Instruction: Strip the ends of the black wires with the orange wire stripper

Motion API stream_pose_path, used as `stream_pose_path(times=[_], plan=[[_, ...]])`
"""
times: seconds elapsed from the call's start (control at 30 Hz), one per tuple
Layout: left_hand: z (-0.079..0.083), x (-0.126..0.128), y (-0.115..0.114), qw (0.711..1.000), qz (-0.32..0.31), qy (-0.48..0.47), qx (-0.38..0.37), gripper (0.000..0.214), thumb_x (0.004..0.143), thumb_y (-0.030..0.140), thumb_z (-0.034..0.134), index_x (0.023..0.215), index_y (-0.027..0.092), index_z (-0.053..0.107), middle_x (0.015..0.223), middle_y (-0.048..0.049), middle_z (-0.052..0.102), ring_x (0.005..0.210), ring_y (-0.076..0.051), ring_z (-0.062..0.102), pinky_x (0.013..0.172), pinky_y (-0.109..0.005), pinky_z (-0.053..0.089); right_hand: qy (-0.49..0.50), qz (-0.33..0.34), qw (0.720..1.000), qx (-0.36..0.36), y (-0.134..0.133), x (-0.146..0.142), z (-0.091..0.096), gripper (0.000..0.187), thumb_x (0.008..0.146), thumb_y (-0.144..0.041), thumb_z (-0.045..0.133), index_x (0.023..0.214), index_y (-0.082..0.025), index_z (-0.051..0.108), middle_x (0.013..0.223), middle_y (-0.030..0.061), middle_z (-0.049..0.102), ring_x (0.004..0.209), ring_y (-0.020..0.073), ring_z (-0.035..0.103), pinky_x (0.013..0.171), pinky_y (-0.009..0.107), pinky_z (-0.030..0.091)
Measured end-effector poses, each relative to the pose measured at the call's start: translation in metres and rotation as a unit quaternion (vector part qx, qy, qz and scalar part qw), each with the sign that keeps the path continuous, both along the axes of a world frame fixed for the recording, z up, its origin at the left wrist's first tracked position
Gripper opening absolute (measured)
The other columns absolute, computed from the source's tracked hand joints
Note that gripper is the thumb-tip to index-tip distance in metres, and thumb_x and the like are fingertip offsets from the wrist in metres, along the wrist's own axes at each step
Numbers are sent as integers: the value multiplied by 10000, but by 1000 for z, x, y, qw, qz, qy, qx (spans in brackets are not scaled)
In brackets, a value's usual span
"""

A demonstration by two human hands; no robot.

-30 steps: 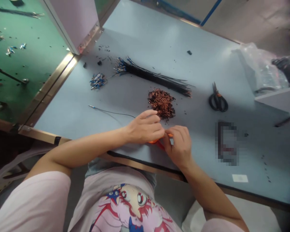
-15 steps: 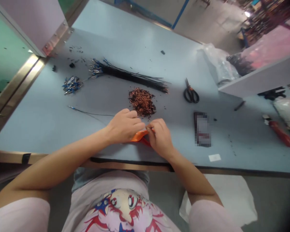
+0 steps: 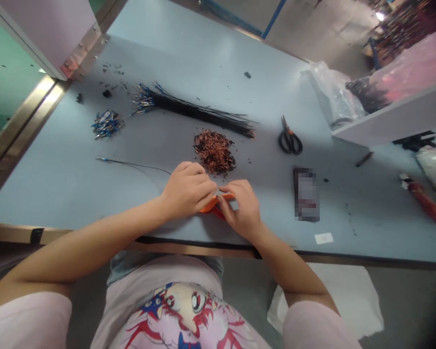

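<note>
My left hand (image 3: 187, 190) and my right hand (image 3: 240, 207) meet near the front edge of a pale blue table (image 3: 210, 63). Both are curled, fingertips pinched together over an orange-handled tool (image 3: 210, 204) that lies under them. A thin black wire (image 3: 131, 165) runs left from under my left hand. Just beyond my fingers lies a heap of copper-coloured wire scraps (image 3: 214, 151). What the fingertips pinch is too small to make out.
A bundle of black wires (image 3: 196, 110) lies farther back, a small pile of blue terminals (image 3: 106, 123) to its left. Black scissors (image 3: 289, 140) and a blurred flat object (image 3: 306, 194) lie right. A red-handled tool (image 3: 423, 199) and a plastic bag (image 3: 332, 99) are far right.
The view swung right and then steadied. My hands stayed together over the orange tool, my right fingers shifting slightly.
</note>
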State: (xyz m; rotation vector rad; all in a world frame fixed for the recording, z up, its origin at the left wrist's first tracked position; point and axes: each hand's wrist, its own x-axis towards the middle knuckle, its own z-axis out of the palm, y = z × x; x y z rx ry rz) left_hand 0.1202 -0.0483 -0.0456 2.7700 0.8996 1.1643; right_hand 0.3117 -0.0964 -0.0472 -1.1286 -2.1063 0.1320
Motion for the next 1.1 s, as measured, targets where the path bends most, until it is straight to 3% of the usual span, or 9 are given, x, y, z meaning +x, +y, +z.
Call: stream_pose_path(times=[0.2,0.33,0.47,0.63,0.83,0.93,0.97,1.03,1.1], plan=[[1,2,-1,997,-1,9,76,193,896,247,588,710,200,611,632,9,626,766,-184,518,700,-337,357,0,-13,999,-32,-2,-2,0,73,914,-163,525,964,-192,569,852,88,641,794,217,578,715,376,508],[-2,4,-9,998,-12,46,42,240,913,227,546,677,187,559,579,6,556,597,-152,424,538,-306,253,3,-7,999,-32,-2,-3,1,99,893,-112,506,888,-201,548,789,65,610,743,202,550,672,346,485],[-7,5,-16,998,-26,57,13,226,919,194,497,695,187,525,555,1,525,559,-152,432,494,-304,216,-10,-4,1000,-27,-3,-4,2,107,846,-115,522,808,-215,520,726,40,564,698,197,505,635,333,443],[-8,5,-16,993,-65,87,45,186,902,117,439,769,184,550,532,1,535,523,-158,444,455,-300,170,-21,7,999,-25,-3,-4,2,155,819,-133,545,731,-225,457,653,12,505,627,177,464,578,311,394],[-1,3,-11,993,-57,80,69,188,900,185,442,822,213,611,491,33,512,469,-149,407,435,-288,148,16,10,1000,-7,-4,-3,6,193,782,-89,522,707,-232,417,609,-14,477,570,151,457,538,295,378],[1,-11,6,996,-14,71,58,220,879,227,470,693,204,586,476,18,505,450,-138,397,426,-286,157,97,16,995,-10,-5,6,16,208,734,-65,494,678,-235,389,593,-20,427,543,148,425,505,294,354],[2,-17,14,997,32,55,39,261,875,240,480,628,201,556,454,14,483,435,-129,379,426,-283,160,138,8,990,-4,-4,10,19,210,725,-66,486,665,-236,379,581,-26,402,531,146,414,497,294,347],[3,-29,29,993,112,10,-33,252,879,244,510,645,199,591,521,6,562,504,-125,478,478,-266,269,200,-40,979,16,1,21,23,204,735,-76,489,652,-234,391,566,-33,389,519,144,418,495,295,356],[4,-34,37,987,113,-53,-103,190,902,260,534,777,210,668,658,5,674,606,-125,584,570,-256,381,175,-114,978,6,10,29,20,160,776,-100,532,687,-222,477,602,-19,485,549,149,479,528,301,407]])
